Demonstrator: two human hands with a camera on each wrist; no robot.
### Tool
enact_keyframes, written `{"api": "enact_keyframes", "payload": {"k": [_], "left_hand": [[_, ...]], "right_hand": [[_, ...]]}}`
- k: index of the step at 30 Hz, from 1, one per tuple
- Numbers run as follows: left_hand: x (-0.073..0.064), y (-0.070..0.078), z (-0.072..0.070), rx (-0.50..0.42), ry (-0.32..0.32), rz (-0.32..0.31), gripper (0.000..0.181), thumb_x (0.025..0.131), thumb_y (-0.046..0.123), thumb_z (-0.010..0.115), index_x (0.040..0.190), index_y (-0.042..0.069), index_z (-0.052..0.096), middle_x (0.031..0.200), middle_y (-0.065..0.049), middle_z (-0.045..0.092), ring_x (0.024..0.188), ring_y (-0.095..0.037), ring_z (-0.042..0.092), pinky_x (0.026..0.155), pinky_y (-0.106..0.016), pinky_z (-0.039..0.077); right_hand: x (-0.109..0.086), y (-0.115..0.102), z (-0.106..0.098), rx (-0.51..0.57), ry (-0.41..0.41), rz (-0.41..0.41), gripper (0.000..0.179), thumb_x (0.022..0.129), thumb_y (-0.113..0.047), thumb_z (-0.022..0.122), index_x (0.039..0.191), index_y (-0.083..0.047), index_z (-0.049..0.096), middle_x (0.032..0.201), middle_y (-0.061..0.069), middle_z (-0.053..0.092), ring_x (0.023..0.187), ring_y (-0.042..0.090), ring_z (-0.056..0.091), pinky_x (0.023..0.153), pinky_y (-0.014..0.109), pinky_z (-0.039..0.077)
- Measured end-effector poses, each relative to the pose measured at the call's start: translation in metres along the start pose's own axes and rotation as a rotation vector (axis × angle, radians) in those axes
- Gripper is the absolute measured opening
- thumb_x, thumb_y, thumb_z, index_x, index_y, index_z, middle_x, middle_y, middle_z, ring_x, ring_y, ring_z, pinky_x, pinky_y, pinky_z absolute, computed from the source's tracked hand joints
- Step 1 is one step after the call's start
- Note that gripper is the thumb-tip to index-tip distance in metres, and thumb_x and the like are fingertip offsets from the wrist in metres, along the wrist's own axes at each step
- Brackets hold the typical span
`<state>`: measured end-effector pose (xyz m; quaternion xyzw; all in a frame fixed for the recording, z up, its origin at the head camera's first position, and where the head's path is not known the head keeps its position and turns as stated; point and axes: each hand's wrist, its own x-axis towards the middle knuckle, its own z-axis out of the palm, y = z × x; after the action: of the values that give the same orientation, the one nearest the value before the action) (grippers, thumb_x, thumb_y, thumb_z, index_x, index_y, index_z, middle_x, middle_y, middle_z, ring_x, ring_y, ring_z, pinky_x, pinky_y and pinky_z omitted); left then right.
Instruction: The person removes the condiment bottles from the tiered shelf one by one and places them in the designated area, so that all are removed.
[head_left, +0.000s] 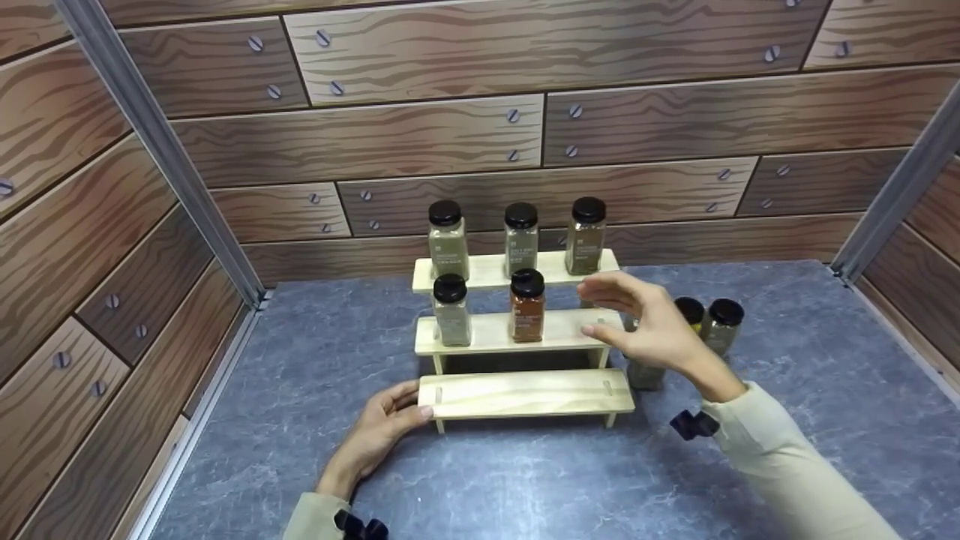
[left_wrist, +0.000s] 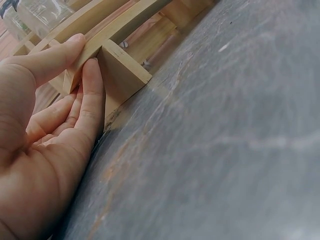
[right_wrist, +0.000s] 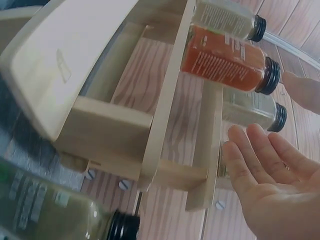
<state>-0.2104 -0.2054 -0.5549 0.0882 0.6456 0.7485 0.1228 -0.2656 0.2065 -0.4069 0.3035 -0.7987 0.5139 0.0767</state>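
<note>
A three-tier light wooden spice rack (head_left: 525,397) stands on the table. My left hand (head_left: 386,424) pinches the left end of its lowest tier, thumb on top and fingers at the underside in the left wrist view. My right hand (head_left: 656,330) hovers by the right end of the middle tier, fingers apart and holding nothing. On that tier stand a pale spice jar (head_left: 452,319) and a red-orange spice jar (head_left: 528,315). Along the top tier are a green jar (head_left: 448,251), a grey-green jar (head_left: 521,251) and a brownish jar (head_left: 585,247), all black-capped.
Several more jars stand on the table right of the rack, including a dark green jar (head_left: 724,330) and one with a yellow band (head_left: 690,311); my right hand partly hides them. A wood-patterned wall (head_left: 450,142) rises behind the grey marbled tabletop (head_left: 315,360).
</note>
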Motion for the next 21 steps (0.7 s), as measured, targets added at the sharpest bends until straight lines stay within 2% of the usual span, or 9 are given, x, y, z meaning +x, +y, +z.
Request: {"api": "enact_keyframes", "payload": {"k": [4,11,16,21], "left_hand": [[0.0,-0.001,0.0,0.005,-0.007,0.005,0.07,0.098,0.002,0.071,0.153,-0.022,0.035,0.145,-0.032,0.058,0.116,-0.017,0.069,0.105,-0.029,0.059],[0.0,-0.002,-0.001,0.006,-0.014,0.009,0.071,0.098,0.004,0.072,0.153,-0.022,0.035,0.145,-0.032,0.057,0.117,-0.018,0.069,0.105,-0.03,0.06],[0.0,-0.002,-0.002,0.008,-0.018,-0.002,0.072,0.098,0.003,0.072,0.154,-0.021,0.033,0.147,-0.033,0.056,0.118,-0.019,0.069,0.106,-0.03,0.059],[0.001,-0.002,-0.002,0.004,-0.004,-0.009,0.072,0.098,0.002,0.072,0.154,-0.021,0.034,0.147,-0.032,0.056,0.118,-0.019,0.069,0.106,-0.03,0.059]], "right_hand": [[0.005,0.0,0.007,-0.003,-0.01,0.012,0.062,0.084,0.0,0.088,0.139,0.004,0.061,0.133,0.016,0.071,0.121,0.021,0.07,0.113,0.036,0.055],[0.011,0.003,0.022,0.026,-0.002,0.001,0.061,0.083,0.001,0.089,0.137,0.006,0.062,0.133,0.02,0.071,0.124,0.045,0.067,0.112,0.036,0.055],[0.014,0.007,0.033,0.064,0.012,-0.001,0.062,0.083,0.001,0.089,0.138,0.006,0.061,0.133,0.025,0.069,0.124,0.04,0.068,0.112,0.037,0.056],[0.018,0.008,0.04,0.099,0.023,0.004,0.064,0.082,0.001,0.089,0.139,0.006,0.06,0.134,0.022,0.069,0.126,0.04,0.067,0.113,0.041,0.055]]}}
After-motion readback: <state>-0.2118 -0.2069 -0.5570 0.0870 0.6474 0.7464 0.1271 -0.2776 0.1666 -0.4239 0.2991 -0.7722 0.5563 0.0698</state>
